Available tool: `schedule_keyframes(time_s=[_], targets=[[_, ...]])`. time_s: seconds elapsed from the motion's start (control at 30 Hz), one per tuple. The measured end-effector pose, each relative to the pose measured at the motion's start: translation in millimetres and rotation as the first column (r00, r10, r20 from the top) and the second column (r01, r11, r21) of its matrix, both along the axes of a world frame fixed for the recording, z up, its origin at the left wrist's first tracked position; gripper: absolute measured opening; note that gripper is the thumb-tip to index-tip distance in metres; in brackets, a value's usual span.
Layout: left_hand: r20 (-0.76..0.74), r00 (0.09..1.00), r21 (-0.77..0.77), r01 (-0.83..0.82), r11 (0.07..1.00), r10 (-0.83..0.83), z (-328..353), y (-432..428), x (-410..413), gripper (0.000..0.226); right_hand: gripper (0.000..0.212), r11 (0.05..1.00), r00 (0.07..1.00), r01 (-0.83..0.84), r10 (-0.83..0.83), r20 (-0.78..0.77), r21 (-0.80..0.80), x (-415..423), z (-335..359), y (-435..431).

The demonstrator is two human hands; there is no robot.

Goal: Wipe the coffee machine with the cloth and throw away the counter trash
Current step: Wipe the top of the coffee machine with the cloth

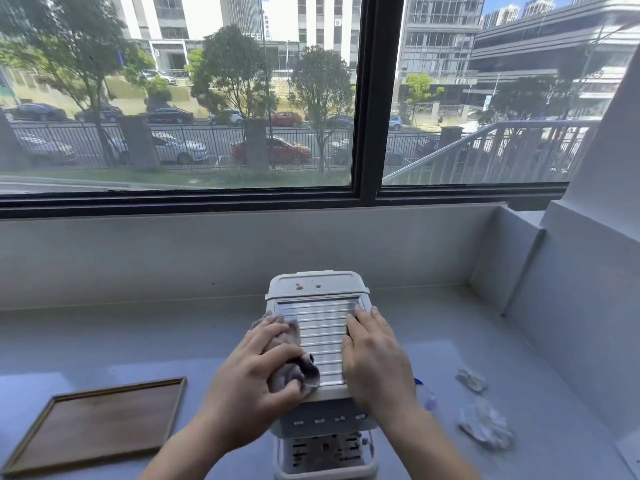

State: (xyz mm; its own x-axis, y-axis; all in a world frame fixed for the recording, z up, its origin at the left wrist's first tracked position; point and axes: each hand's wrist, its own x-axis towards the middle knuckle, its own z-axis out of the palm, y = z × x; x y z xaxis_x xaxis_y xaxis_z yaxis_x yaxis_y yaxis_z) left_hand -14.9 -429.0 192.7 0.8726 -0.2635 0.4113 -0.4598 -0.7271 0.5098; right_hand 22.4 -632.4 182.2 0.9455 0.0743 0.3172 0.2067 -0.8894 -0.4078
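Observation:
A white coffee machine (317, 289) with a ribbed metal top stands on the counter in front of me. My left hand (252, 375) grips a crumpled grey-brown cloth (294, 370) pressed onto the left side of that ribbed top. On the right side of the top my right hand (375, 358) lies flat, fingers straight. Right of the machine lie crumpled white scraps of trash (485, 426) and a smaller scrap (471, 379). A bluish clear wrapper (426, 396) peeks out by my right wrist.
A wooden tray (100, 424) lies on the grey counter (138, 341) at the left. A low grey wall (242, 251) under the window bounds the counter at the back, and a white wall (571, 306) closes it on the right.

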Motion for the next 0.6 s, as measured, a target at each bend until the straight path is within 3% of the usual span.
schedule_keyframes(time_s=[0.1,0.2,0.27,0.33,0.37,0.47,0.6], targets=[[0.083,0.995,-0.085,-0.053,0.995,0.06,-11,-9,-3,0.025,0.044,1.0,1.0,-0.013,0.013,0.0,0.013,0,-3,-2],[0.03,0.993,-0.256,-0.102,0.961,0.113,-8,-12,6,0.024,0.044,0.999,1.0,-0.026,0.026,-0.001,0.034,0,-3,-4],[-0.117,0.977,-0.496,-0.213,0.842,0.179,-14,-10,5,0.027,0.044,0.999,1.0,-0.025,0.025,-0.001,0.039,0,-5,-5],[-0.232,0.94,-0.634,-0.342,0.694,0.251,-25,-16,-10,0.033,0.043,0.999,1.0,-0.019,0.019,0.0,0.048,-1,-6,-6],[-0.221,0.93,-0.643,-0.364,0.673,0.292,-32,-22,-22,0.035,0.043,0.999,1.0,-0.016,0.016,0.001,0.052,0,-6,-6],[-0.045,0.93,-0.588,-0.319,0.743,0.365,-50,-40,-55,0.04,0.043,0.997,1.0,-0.007,0.007,-0.001,0.074,0,-6,-6],[0.064,0.904,-0.519,-0.331,0.788,0.422,-42,-47,-53,0.039,0.046,0.994,1.0,-0.026,0.028,-0.012,0.103,-1,-3,-8]])
